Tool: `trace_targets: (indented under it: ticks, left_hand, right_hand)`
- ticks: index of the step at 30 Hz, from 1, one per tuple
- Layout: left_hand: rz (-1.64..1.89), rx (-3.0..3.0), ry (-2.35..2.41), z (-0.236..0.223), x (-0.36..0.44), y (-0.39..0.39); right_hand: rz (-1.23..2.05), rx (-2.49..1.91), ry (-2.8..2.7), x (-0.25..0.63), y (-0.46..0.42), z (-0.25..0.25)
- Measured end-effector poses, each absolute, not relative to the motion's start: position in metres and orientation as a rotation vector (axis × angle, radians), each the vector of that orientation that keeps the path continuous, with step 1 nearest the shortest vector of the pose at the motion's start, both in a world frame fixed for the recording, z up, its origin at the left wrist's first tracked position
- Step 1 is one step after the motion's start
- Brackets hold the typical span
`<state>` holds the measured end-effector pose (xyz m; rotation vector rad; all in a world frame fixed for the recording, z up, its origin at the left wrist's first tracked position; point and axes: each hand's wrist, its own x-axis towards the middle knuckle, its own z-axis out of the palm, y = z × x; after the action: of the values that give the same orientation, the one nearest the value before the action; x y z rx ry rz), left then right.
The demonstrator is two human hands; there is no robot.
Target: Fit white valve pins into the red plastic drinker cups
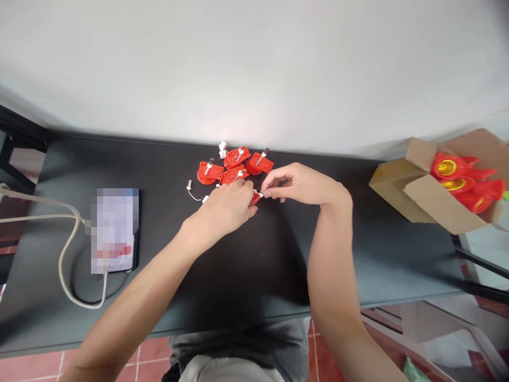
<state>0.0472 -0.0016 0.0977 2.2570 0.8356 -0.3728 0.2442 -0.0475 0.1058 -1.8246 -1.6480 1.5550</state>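
My left hand point(230, 207) is closed over a small red plastic part point(255, 199) on the black table point(246, 265). My right hand point(296, 184) pinches the same part from the right, fingertips meeting my left hand's. Just beyond my hands lie several more red plastic parts point(234, 163), each with a small metal pin. A few small white bits and a thin white wire point(193, 191) lie to the left of them.
A phone point(115, 229) lies at the left with a white cable point(67, 249) looping from it. A cardboard box point(421, 185) holding red and yellow plastic pieces point(465, 180) sits at the right end. A white wall runs behind the table.
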Motion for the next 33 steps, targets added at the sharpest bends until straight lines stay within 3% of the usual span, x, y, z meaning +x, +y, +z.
trace_targets:
  ticks: [15, 33]
  left_hand:
    - [-0.182, 1.479, 0.675, 0.075, 0.044, 0.015]
    - [-0.026, 1.41, 0.654, 0.064, 0.048, 0.014]
  right_hand:
    - [1.561, -1.889, -1.661, 0.248, -0.047, 0.104]
    - [1.5, -1.925, -1.742, 0.245, -0.045, 0.106]
